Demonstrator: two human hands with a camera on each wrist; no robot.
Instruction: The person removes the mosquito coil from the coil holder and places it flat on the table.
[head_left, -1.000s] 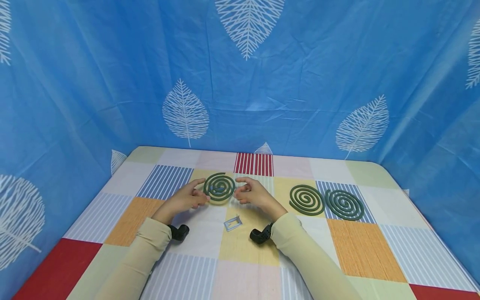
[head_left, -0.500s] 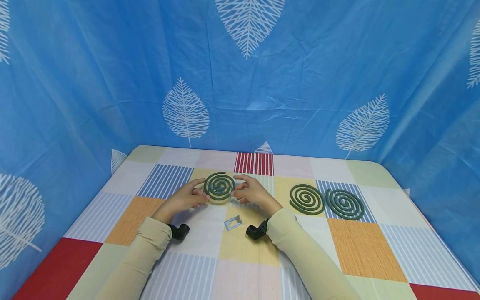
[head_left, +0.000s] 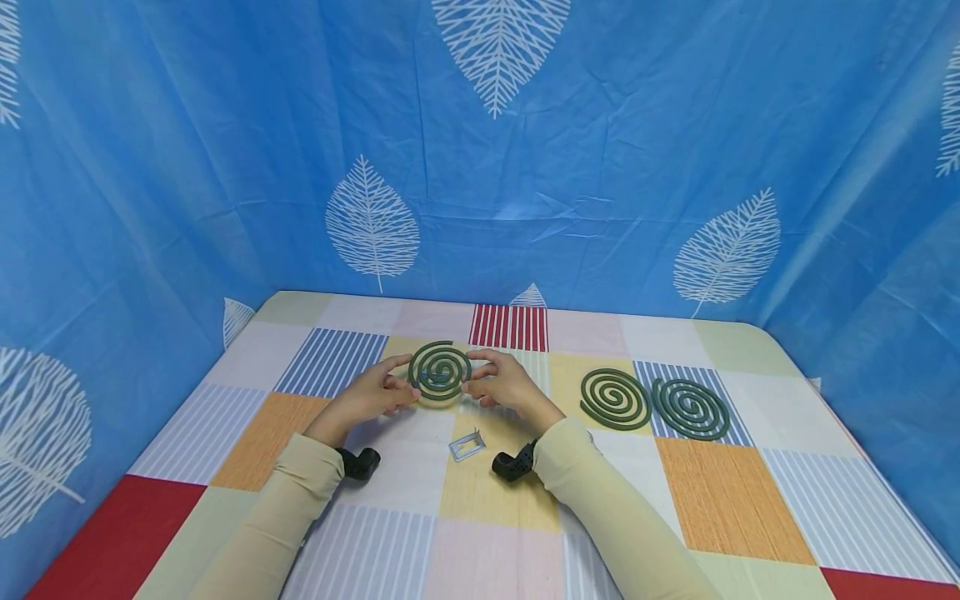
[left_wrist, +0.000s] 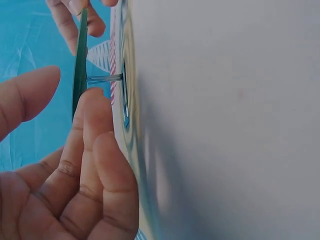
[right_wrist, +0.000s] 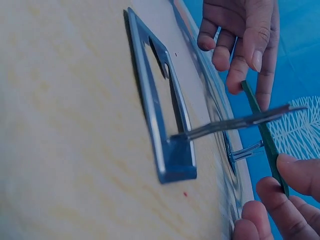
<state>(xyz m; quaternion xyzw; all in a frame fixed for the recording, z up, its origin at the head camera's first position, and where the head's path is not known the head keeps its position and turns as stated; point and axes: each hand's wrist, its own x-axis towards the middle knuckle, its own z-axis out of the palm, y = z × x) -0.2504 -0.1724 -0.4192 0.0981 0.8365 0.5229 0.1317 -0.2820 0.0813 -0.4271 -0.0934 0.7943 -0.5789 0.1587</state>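
A green mosquito coil [head_left: 440,372] lies level above a round ridged dish [left_wrist: 131,40], on the upright prong of a metal coil stand [right_wrist: 240,151]. My right hand [head_left: 510,385] pinches the coil's right edge between thumb and finger. On the other side is my left hand [head_left: 367,392]; its fingers touch or nearly touch the coil from below, while its thumb [left_wrist: 37,97] is apart from it in the left wrist view. Nearer to me, a second metal coil stand [head_left: 467,447] lies flat with its prong up.
Two more green spiral coils, a left one [head_left: 616,400] and a right one [head_left: 691,409], lie side by side on the table to the right. A patchwork cloth [head_left: 495,550] covers the table. Blue leaf-print curtains [head_left: 585,167] stand behind and at both sides.
My right hand has moved slightly left, in to the coil's right edge. The coil has shifted very slightly away from me. My left hand is nearly still.
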